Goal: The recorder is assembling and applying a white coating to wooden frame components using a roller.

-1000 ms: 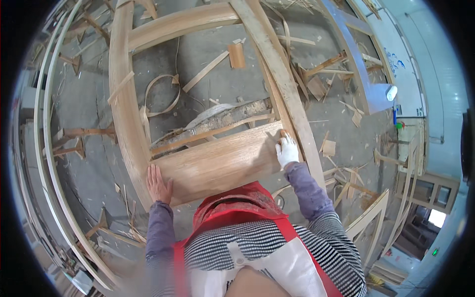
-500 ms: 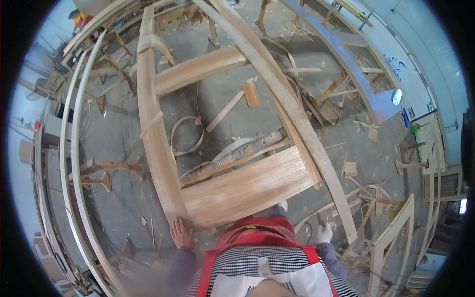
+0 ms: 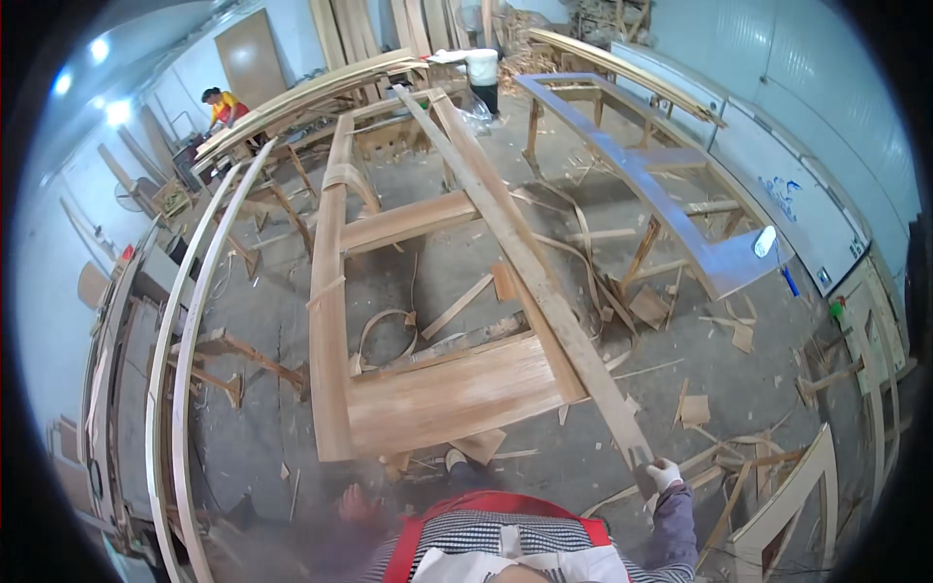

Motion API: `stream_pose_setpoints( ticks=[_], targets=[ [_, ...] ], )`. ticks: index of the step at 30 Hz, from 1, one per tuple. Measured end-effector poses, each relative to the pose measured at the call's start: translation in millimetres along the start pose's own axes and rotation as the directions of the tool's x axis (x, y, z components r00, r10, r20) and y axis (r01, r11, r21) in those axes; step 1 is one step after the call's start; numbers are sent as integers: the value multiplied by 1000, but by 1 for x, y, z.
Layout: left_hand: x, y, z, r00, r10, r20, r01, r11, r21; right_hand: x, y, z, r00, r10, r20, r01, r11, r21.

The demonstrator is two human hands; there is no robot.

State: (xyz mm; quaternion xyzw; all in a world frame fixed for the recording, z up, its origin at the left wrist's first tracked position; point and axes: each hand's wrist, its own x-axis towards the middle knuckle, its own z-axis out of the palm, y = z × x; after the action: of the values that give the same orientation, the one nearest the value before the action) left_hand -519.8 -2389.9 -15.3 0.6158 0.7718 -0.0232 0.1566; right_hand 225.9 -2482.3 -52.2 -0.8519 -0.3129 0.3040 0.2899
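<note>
A large wooden frame (image 3: 335, 389) of pale brown boards lies before me, with a wide bottom board (image 3: 457, 394) and a narrower crosspiece (image 3: 413, 222). A long narrow board (image 3: 544, 272) rests along its right side, overhanging the near corner. My right hand (image 3: 665, 474), in a white glove, is closed at this board's near end; a dark patch beside the fingers is unclear. My bare left hand (image 3: 360, 507) is smeared by motion, below the frame's near left corner and apart from it. A curled wood strip (image 3: 345, 178) hangs over the left rail.
Long pale strips (image 3: 185, 369) run along the left on trestles. A bluish-lit frame (image 3: 632, 160) with a paint roller (image 3: 765, 241) stands at right. Offcuts and shavings litter the floor. A small angled frame (image 3: 816, 486) is near right. Another person (image 3: 225, 105) works far left.
My left hand has left the frame's near left corner. My right hand has moved up to the long board's end. The view has tilted up, showing more of the far room.
</note>
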Motion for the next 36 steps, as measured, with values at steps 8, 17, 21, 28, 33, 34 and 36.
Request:
stream_pose_setpoints(
  ticks=[8, 17, 21, 28, 33, 34, 36],
  targets=[
    [-98, 31, 42, 912, 365, 188, -376, 926, 26, -13, 26, -52, 921, 99, 376, -189, 959, 212],
    [-82, 83, 42, 808, 274, 522, -143, 950, -277, -124, -84, -103, 902, -60, 427, -85, 946, 314],
    [-83, 141, 28, 793, 527, 306, -367, 814, -451, -189, -125, -78, 874, -130, 468, -59, 928, 369],
    [-136, 215, -4, 288, 851, 439, -379, 522, -764, -277, -165, 0, 844, -160, 512, -148, 849, 508],
    [-201, 197, -8, 80, 857, 509, 98, 501, -860, -305, -150, 68, 816, -86, 572, -271, 817, 509],
    [-207, 187, -3, 82, 847, 525, 123, 514, -849, -306, -144, 84, 811, -63, 581, -321, 783, 533],
    [-214, 163, 10, 76, 822, 564, 675, 374, -636, -313, -129, 114, 812, -47, 582, -360, 745, 562]
  ],
)
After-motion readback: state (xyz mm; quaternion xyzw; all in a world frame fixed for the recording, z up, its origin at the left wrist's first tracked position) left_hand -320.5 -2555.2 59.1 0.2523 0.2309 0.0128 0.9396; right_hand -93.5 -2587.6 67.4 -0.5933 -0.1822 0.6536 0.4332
